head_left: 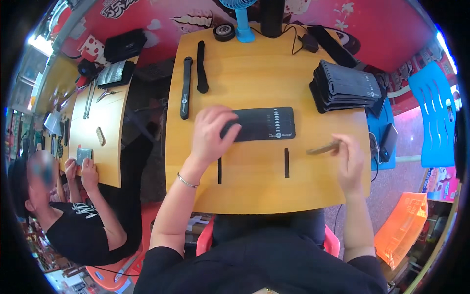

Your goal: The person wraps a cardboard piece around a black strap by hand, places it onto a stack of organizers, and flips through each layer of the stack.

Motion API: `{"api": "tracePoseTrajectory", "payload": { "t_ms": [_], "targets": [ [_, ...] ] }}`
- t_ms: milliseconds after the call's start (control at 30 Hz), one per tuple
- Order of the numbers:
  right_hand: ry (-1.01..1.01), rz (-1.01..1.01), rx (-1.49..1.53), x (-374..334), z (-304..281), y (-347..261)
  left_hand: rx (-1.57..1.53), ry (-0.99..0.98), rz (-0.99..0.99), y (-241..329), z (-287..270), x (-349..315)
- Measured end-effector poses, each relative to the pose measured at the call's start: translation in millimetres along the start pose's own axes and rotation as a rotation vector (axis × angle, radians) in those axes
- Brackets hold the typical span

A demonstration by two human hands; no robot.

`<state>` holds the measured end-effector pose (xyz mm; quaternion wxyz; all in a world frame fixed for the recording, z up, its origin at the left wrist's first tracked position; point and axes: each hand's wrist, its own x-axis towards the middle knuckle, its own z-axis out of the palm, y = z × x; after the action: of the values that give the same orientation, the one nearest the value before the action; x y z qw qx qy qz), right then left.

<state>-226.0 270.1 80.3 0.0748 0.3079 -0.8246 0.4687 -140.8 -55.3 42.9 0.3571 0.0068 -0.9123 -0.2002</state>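
A flat black rectangular piece with a row of white moon-like marks lies crosswise at the middle of the table. My left hand is at its left end, fingers and thumb bent round that edge; what lies under the palm is hidden. Near the right side of the table my right hand pinches a thin brownish flat stick, its tip pointing left. Two short black strips, a left one and a right one, run lengthwise on the wood below the black piece.
Two long black straps, one beside another, lie at the table's left. A stack of black pieces sits at the far right. A blue fan stands at the back. Left, another person works at a separate table. An orange basket is at right.
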Motion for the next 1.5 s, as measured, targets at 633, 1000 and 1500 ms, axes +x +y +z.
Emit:
{"api": "tracePoseTrajectory", "payload": {
  "t_ms": [633, 1000, 1500],
  "targets": [
    [-0.353, -0.325, -0.047, 107, 150, 14, -0.179, -0.371, 0.080, -34, 23, 0],
    [-0.699, -0.355, 0.041, 117, 142, 21, -0.250, -0.368, 0.014, -37, 27, -4],
    [-0.581, -0.431, -0.171, 106, 145, 17, -0.266, -0.277, 0.052, -40, 27, -7]
  ]
}}
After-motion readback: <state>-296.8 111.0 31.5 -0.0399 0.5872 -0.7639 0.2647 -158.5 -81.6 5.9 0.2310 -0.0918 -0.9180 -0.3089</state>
